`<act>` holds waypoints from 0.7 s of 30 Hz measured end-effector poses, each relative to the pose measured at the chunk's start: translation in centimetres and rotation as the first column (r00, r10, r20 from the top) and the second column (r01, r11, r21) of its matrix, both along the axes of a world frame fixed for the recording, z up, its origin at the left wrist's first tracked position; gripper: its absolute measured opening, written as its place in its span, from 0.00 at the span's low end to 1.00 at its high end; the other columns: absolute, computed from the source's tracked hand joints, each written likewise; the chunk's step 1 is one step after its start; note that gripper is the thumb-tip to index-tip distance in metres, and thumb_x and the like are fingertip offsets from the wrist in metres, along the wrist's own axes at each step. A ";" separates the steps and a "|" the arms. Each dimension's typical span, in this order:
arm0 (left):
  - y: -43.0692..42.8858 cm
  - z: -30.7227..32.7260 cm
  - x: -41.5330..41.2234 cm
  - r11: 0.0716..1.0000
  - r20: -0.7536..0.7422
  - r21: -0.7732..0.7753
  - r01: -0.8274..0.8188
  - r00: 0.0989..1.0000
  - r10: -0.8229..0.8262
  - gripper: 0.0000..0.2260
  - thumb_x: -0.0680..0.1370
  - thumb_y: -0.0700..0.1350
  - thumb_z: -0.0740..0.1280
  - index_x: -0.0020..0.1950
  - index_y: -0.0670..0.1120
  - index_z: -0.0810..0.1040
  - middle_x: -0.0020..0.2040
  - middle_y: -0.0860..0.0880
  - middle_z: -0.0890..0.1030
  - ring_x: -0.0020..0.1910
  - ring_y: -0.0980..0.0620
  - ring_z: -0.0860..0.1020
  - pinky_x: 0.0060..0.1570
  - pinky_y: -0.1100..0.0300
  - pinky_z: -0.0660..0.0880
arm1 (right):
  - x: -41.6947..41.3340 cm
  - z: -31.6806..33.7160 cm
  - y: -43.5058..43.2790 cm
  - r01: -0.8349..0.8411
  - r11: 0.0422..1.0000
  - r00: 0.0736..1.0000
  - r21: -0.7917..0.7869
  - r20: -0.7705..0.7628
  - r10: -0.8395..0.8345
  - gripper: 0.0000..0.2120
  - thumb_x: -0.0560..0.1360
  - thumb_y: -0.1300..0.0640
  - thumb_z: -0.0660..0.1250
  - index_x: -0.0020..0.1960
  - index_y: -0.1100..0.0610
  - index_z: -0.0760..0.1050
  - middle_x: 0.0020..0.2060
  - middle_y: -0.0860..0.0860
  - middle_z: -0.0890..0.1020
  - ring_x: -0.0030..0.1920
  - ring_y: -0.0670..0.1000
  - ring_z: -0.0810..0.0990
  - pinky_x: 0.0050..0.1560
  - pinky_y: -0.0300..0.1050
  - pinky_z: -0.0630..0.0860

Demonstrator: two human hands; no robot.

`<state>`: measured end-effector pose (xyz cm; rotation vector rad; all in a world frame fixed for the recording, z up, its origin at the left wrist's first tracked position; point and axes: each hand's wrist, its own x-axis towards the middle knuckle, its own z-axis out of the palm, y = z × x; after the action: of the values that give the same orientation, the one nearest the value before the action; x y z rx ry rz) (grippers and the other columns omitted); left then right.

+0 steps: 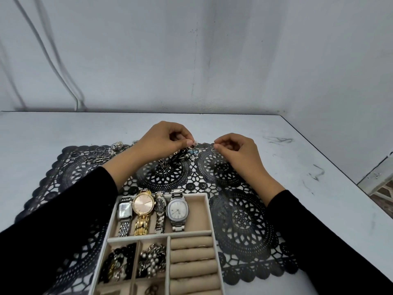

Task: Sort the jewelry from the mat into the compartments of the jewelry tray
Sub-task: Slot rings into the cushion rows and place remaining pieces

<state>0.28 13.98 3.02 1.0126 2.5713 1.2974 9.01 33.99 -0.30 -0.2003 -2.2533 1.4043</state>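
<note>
Pale grey worktop runs to a bare wall, with a black lace mat spread on it. At the mat's far edge the left hand is curled, thumb and forefinger pinching the top of a tangled cluster of jewelry. Just right of it the right hand is curled too, fingertips pressed together above a small ring; whether they hold anything I cannot tell. Both forearms reach forward from black sleeves. Pulling the tangle apart could drag neighbouring pieces along or strain a fine link, and a freed piece could catch in the lace. More rings lie far left. Nearer, the jewelry tray holds four watches in its far compartment.
</note>
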 end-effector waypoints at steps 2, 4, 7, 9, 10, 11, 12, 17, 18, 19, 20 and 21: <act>-0.7 0.2 0.7 0.999 0.010 0.036 -0.026 1.000 0.026 0.03 0.76 0.44 0.73 0.44 0.52 0.83 0.37 0.53 0.81 0.39 0.56 0.78 0.46 0.61 0.74 | 0.5 0.4 -0.6 -0.006 0.999 1.000 -0.054 -0.012 0.005 0.04 0.70 0.59 0.74 0.45 0.55 0.83 0.37 0.50 0.83 0.37 0.42 0.77 0.42 0.33 0.75; -1.5 0.5 1.6 0.997 0.010 0.063 -0.046 0.999 0.045 0.02 0.76 0.44 0.73 0.44 0.51 0.84 0.38 0.52 0.82 0.40 0.55 0.79 0.47 0.60 0.75 | 1.1 0.7 -1.3 -0.018 0.995 1.000 -0.096 -0.017 0.017 0.05 0.70 0.60 0.74 0.46 0.56 0.83 0.40 0.52 0.84 0.39 0.42 0.79 0.44 0.33 0.77; -2.6 0.8 2.9 0.994 0.004 0.085 -0.069 0.998 0.069 0.02 0.76 0.45 0.73 0.45 0.51 0.84 0.36 0.55 0.81 0.37 0.57 0.78 0.43 0.62 0.74 | 2.0 1.1 -2.3 -0.035 0.986 0.999 -0.163 -0.011 0.034 0.05 0.71 0.61 0.74 0.46 0.57 0.83 0.41 0.53 0.84 0.41 0.43 0.80 0.46 0.35 0.78; -3.3 0.8 3.9 0.993 -0.004 0.089 -0.081 0.997 0.082 0.01 0.76 0.45 0.73 0.45 0.51 0.83 0.36 0.55 0.81 0.38 0.57 0.78 0.44 0.60 0.75 | 2.6 1.3 -3.0 -0.040 0.979 0.999 -0.200 -0.004 0.040 0.04 0.71 0.61 0.74 0.45 0.57 0.83 0.40 0.51 0.84 0.40 0.42 0.80 0.45 0.34 0.78; -3.7 0.9 4.4 0.992 -0.008 0.091 -0.088 0.996 0.089 0.01 0.76 0.45 0.72 0.46 0.51 0.83 0.38 0.54 0.81 0.39 0.56 0.78 0.45 0.59 0.75 | 3.0 1.4 -3.3 -0.046 0.976 0.999 -0.215 -0.004 0.046 0.04 0.71 0.62 0.74 0.45 0.57 0.82 0.39 0.50 0.83 0.40 0.41 0.80 0.44 0.33 0.77; -4.0 0.9 4.8 0.991 -0.013 0.094 -0.093 0.995 0.095 0.01 0.76 0.45 0.72 0.46 0.51 0.83 0.39 0.52 0.82 0.40 0.55 0.79 0.46 0.58 0.76 | 3.4 1.6 -3.6 -0.053 0.972 0.999 -0.228 -0.008 0.053 0.04 0.71 0.62 0.73 0.45 0.57 0.82 0.39 0.49 0.83 0.39 0.41 0.79 0.43 0.32 0.76; -4.4 0.9 5.3 0.990 -0.016 0.099 -0.097 0.995 0.099 0.01 0.76 0.46 0.72 0.45 0.52 0.83 0.39 0.52 0.82 0.40 0.55 0.79 0.46 0.58 0.76 | 3.8 1.8 -3.9 -0.060 0.969 0.998 -0.238 -0.013 0.059 0.03 0.71 0.63 0.73 0.44 0.57 0.82 0.39 0.49 0.82 0.38 0.40 0.79 0.41 0.31 0.75; -5.9 1.0 7.6 0.981 -0.008 0.148 -0.126 0.992 0.129 0.01 0.76 0.46 0.73 0.45 0.53 0.83 0.39 0.53 0.82 0.41 0.55 0.79 0.44 0.61 0.75 | 6.4 2.9 -5.5 -0.088 0.956 0.996 -0.280 -0.013 0.088 0.03 0.71 0.61 0.73 0.45 0.56 0.82 0.40 0.51 0.83 0.39 0.43 0.79 0.38 0.31 0.74; -6.2 1.1 8.1 0.978 -0.005 0.161 -0.133 0.991 0.135 0.01 0.75 0.46 0.73 0.45 0.53 0.83 0.39 0.53 0.82 0.41 0.54 0.80 0.45 0.60 0.76 | 7.0 3.0 -5.8 -0.095 0.953 0.995 -0.289 -0.012 0.095 0.03 0.71 0.61 0.73 0.45 0.56 0.82 0.41 0.52 0.83 0.39 0.43 0.79 0.37 0.32 0.74; -6.5 1.1 8.7 0.975 0.001 0.172 -0.139 0.990 0.141 0.01 0.75 0.46 0.73 0.45 0.53 0.83 0.39 0.52 0.83 0.42 0.52 0.81 0.45 0.59 0.78 | 7.6 3.1 -6.2 -0.101 0.948 0.995 -0.301 -0.013 0.102 0.04 0.71 0.61 0.72 0.46 0.56 0.82 0.42 0.53 0.83 0.38 0.43 0.79 0.36 0.32 0.75; -6.8 1.2 9.2 0.973 0.014 0.183 -0.143 0.990 0.143 0.02 0.75 0.46 0.73 0.45 0.53 0.83 0.39 0.51 0.83 0.43 0.50 0.82 0.46 0.56 0.79 | 8.2 3.2 -6.5 -0.111 0.943 0.994 -0.313 -0.018 0.110 0.04 0.71 0.62 0.72 0.46 0.57 0.82 0.42 0.53 0.83 0.38 0.43 0.78 0.36 0.32 0.75; -7.1 1.2 9.9 0.970 0.032 0.197 -0.142 0.990 0.139 0.02 0.75 0.46 0.73 0.45 0.53 0.84 0.40 0.50 0.84 0.44 0.49 0.83 0.48 0.54 0.81 | 8.8 3.3 -6.8 -0.121 0.939 0.993 -0.321 -0.027 0.118 0.04 0.71 0.62 0.72 0.46 0.57 0.82 0.41 0.52 0.83 0.38 0.43 0.78 0.37 0.31 0.75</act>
<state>10.13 6.90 4.23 0.8537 2.5817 1.6184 17.81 27.20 2.98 -0.1654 -2.0456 1.8331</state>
